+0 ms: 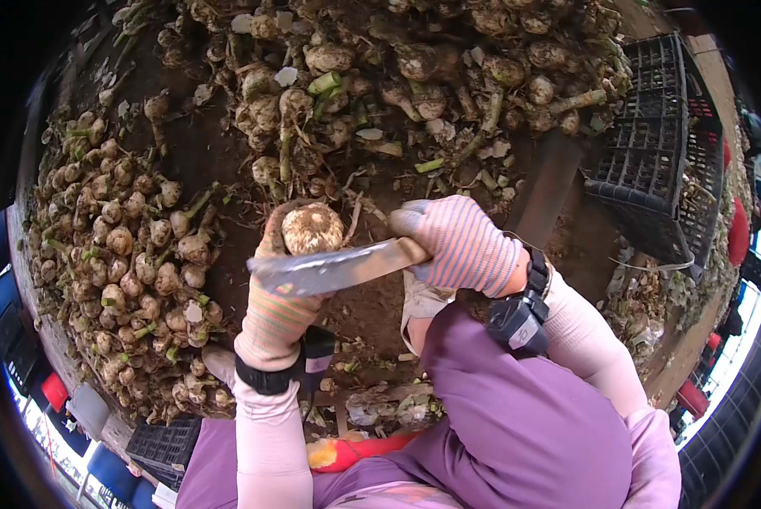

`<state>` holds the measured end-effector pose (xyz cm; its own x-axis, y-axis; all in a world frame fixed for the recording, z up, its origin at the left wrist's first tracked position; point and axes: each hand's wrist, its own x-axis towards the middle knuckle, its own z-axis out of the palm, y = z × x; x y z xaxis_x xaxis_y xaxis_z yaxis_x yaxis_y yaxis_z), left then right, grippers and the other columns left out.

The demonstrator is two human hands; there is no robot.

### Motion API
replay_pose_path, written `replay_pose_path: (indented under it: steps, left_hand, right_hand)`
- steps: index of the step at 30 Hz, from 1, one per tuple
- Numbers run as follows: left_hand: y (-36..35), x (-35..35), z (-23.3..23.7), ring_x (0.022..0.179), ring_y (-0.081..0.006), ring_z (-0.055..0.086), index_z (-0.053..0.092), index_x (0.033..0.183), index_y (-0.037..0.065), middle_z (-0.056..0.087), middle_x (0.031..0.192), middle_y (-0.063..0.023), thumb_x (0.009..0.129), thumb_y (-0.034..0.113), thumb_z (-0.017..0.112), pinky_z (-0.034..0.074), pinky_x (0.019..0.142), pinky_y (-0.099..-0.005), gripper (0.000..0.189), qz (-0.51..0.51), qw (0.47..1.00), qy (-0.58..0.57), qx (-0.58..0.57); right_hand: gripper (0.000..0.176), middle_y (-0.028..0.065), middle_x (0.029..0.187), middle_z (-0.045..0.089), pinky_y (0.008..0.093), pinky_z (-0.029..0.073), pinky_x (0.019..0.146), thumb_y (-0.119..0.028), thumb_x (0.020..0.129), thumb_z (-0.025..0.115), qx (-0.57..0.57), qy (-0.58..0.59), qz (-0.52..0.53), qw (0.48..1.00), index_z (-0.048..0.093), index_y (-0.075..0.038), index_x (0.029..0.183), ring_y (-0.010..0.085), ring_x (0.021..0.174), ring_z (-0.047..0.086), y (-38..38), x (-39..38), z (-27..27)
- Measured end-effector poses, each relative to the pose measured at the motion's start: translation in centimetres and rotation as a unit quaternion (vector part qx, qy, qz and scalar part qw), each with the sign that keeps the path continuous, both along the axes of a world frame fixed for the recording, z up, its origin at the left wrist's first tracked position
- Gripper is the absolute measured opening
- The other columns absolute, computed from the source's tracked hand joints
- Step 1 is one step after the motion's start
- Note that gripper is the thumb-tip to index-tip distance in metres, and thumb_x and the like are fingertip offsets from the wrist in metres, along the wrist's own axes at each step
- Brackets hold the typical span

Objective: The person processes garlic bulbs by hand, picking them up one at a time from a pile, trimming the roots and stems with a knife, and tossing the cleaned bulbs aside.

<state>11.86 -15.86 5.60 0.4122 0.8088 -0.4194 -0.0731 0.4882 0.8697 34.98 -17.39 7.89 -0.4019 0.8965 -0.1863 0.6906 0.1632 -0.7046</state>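
Observation:
My left hand (274,318), in a striped knit glove, is closed around a soil-stained garlic bulb (312,227); its brown root end faces up. My right hand (469,242), in a similar striped glove, grips the short wooden handle of a knife (334,270). The broad, dirt-smeared blade reaches left, just below the bulb and across the front of my left hand. Whether the edge touches the bulb cannot be made out. Part of my left fingers is hidden behind the blade.
A large heap of garlic with stems (423,64) lies ahead. Closely cut bulbs (117,246) are piled at left. A black plastic crate (652,136) leans at right, and another dark crate (161,443) stands at lower left. Stem scraps and peel litter the soil.

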Motion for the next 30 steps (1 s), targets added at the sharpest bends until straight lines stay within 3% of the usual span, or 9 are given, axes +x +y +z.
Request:
replay_pose_path:
  steps: [5, 7, 11, 13, 19, 22, 23, 29, 30]
  left_hand:
    - [-0.7, 1.5, 2.1, 0.087, -0.0189, 0.060, 0.036, 0.125, 0.005, 0.055, 0.108, -0.0095, 0.085, -0.005, 0.047, 0.055, 0.063, -0.0254, 0.043, -0.063, 0.992, 0.063, 0.085]
    - [-1.0, 1.6, 2.5, 0.081, -0.0194, 0.060, 0.040, 0.122, 0.005, 0.055, 0.106, -0.0087, 0.088, -0.001, 0.044, 0.053, 0.057, -0.0219, 0.035, 0.058, 0.976, -0.160, -0.136]
    - [-1.2, 3.2, 4.3, 0.081, -0.0126, 0.060, 0.045, 0.114, 0.003, 0.061, 0.098, -0.0071, 0.075, 0.008, 0.069, 0.050, 0.064, -0.0237, 0.047, -0.095, 0.984, 0.087, 0.119]
    - [-1.5, 3.7, 5.1, 0.077, -0.0117, 0.061, 0.047, 0.106, 0.000, 0.063, 0.085, -0.0049, 0.067, 0.012, 0.077, 0.049, 0.070, -0.0260, 0.050, -0.108, 0.978, 0.179, -0.012]
    - [-2.5, 1.7, 5.3, 0.081, -0.0128, 0.059, 0.050, 0.109, 0.001, 0.061, 0.090, -0.0042, 0.049, 0.008, 0.075, 0.047, 0.077, -0.0244, 0.065, -0.162, 0.977, 0.021, 0.138]
    - [-1.8, 3.9, 6.5, 0.076, -0.0143, 0.058, 0.051, 0.106, 0.005, 0.059, 0.091, -0.0029, 0.058, 0.008, 0.079, 0.049, 0.073, -0.0264, 0.055, 0.010, 0.998, 0.058, -0.030]
    - [-1.0, 2.8, 5.5, 0.072, -0.0169, 0.059, 0.052, 0.104, 0.005, 0.060, 0.090, -0.0056, 0.069, 0.021, 0.075, 0.050, 0.061, -0.0295, 0.044, 0.046, 0.970, -0.138, -0.195]
    - [-2.2, 4.6, 3.2, 0.059, -0.0138, 0.048, 0.061, 0.087, 0.019, 0.056, 0.071, 0.0005, 0.081, 0.051, 0.051, 0.045, 0.056, -0.0340, 0.034, 0.182, 0.875, -0.397, -0.210]
    - [-2.1, 6.5, 4.2, 0.059, -0.0099, 0.051, 0.059, 0.089, 0.017, 0.059, 0.080, -0.0015, 0.083, 0.050, 0.050, 0.046, 0.052, -0.0285, 0.035, 0.443, 0.829, -0.181, -0.290]
  right_hand:
    - [0.025, 0.0116, 0.074, 0.058, 0.0419, 0.048, 0.061, -0.016, 0.063, 0.067, 0.011, 0.012, 0.033, 0.999, 0.056, -0.008, 0.084, 0.0336, 0.073, 0.060, 0.1, -0.2, 0.5]
    - [0.025, 0.0114, 0.074, 0.058, 0.0418, 0.048, 0.061, -0.016, 0.063, 0.067, 0.006, 0.008, 0.033, 0.999, 0.056, -0.008, 0.084, 0.0333, 0.073, 0.060, -0.1, -0.2, 0.3]
    - [0.024, 0.0108, 0.074, 0.059, 0.0415, 0.048, 0.060, -0.016, 0.064, 0.067, 0.023, 0.030, 0.033, 0.999, 0.057, -0.009, 0.085, 0.0331, 0.072, 0.060, -0.4, 0.6, -0.8]
    - [0.023, 0.0103, 0.074, 0.059, 0.0415, 0.048, 0.059, -0.016, 0.064, 0.066, 0.051, 0.033, 0.047, 0.997, 0.058, -0.010, 0.085, 0.0332, 0.071, 0.060, -0.9, 1.3, -2.7]
    - [0.020, 0.0118, 0.068, 0.058, 0.0406, 0.047, 0.057, -0.018, 0.064, 0.066, 0.041, 0.000, -0.084, 0.996, 0.058, -0.008, 0.079, 0.0341, 0.065, 0.059, -1.8, 5.6, -6.4]
    - [0.023, 0.0148, 0.067, 0.058, 0.0362, 0.048, 0.057, -0.017, 0.065, 0.067, 0.049, 0.073, -0.134, 0.987, 0.059, -0.004, 0.081, 0.0317, 0.064, 0.061, -2.2, 5.9, -5.3]
    - [0.021, 0.0153, 0.065, 0.058, 0.0355, 0.048, 0.057, -0.016, 0.069, 0.066, 0.022, 0.108, -0.153, 0.982, 0.060, -0.003, 0.084, 0.0305, 0.063, 0.060, -2.5, 5.0, -4.6]
    - [0.015, 0.0098, 0.064, 0.057, 0.0307, 0.044, 0.055, -0.016, 0.078, 0.066, -0.140, 0.213, -0.158, 0.954, 0.060, -0.003, 0.082, 0.0189, 0.057, 0.055, -2.4, 0.6, -2.5]
    - [0.015, 0.0099, 0.064, 0.057, 0.0310, 0.044, 0.055, -0.015, 0.076, 0.066, -0.099, 0.233, -0.129, 0.959, 0.060, -0.002, 0.081, 0.0198, 0.056, 0.055, -2.1, 0.3, -2.3]
